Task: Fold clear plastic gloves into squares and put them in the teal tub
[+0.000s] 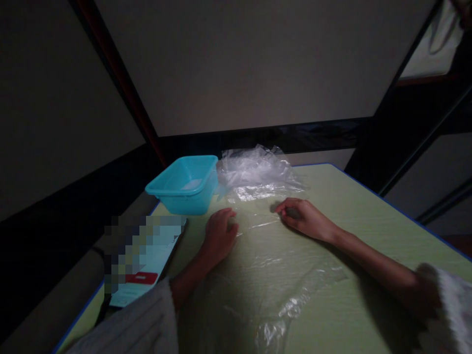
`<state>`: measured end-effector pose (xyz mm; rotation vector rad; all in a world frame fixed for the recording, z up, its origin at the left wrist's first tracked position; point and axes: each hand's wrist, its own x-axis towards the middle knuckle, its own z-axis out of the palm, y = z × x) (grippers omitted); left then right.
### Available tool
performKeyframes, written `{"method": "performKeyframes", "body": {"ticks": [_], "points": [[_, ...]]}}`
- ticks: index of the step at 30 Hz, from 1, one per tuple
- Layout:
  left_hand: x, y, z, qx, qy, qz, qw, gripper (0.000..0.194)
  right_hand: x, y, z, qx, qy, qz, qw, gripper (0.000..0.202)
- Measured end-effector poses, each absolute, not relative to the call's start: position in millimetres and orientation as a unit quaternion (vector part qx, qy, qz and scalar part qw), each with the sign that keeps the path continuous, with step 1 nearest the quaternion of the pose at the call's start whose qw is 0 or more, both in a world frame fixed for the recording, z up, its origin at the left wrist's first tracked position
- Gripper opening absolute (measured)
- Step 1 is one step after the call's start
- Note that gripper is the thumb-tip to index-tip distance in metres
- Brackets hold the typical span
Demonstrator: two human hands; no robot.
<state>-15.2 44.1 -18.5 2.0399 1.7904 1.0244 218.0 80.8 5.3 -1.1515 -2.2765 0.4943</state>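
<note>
A clear plastic bag [265,250] lies spread over the table in front of me, wrinkled and shiny toward the near edge. My left hand [220,233] is at its far left side, fingers curled in at the film. Across from it, my right hand [304,218] has thumb and fingertips drawn together at the bag's far right side. The film is so transparent that the exact grip points are hard to make out. Just beyond both hands sits a crumpled pile of clear plastic bags [258,172].
A turquoise plastic basin [184,196] with something white inside stands at the back left. Left of my forearm lies a device with a lit screen [142,290], partly blurred out. The pale green table [368,221] has a blue edge, with a panelled wall [258,64] behind.
</note>
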Motion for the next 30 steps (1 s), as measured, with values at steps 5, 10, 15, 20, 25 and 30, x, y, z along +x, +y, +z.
{"method": "performKeyframes", "body": {"ticks": [5,10,15,20,25,30], "points": [[-17.1,46.3,-16.2,0.686,0.597,0.395,0.131,0.028,221.3,81.9,5.2,-0.427,-0.846,0.168,0.271,0.021],[-15.0,40.3,-6.8,0.671,0.578,0.445,0.135,0.026,223.5,81.6,6.6,-0.428,-0.847,0.161,0.272,0.018],[-9.9,27.4,6.3,0.662,0.561,0.476,0.144,0.011,225.9,80.3,10.0,-0.431,-0.849,0.159,0.261,0.017],[-4.1,17.3,12.4,0.653,0.536,0.510,0.163,0.004,229.5,79.3,12.2,-0.433,-0.851,0.151,0.255,0.016],[-0.8,6.7,9.8,0.689,0.477,0.512,0.187,0.016,235.4,78.7,13.3,-0.424,-0.880,0.075,0.202,0.022],[-2.7,-1.3,7.1,0.761,0.424,0.457,0.181,0.024,244.1,74.0,22.3,-0.370,-0.919,0.021,0.132,0.038]]}}
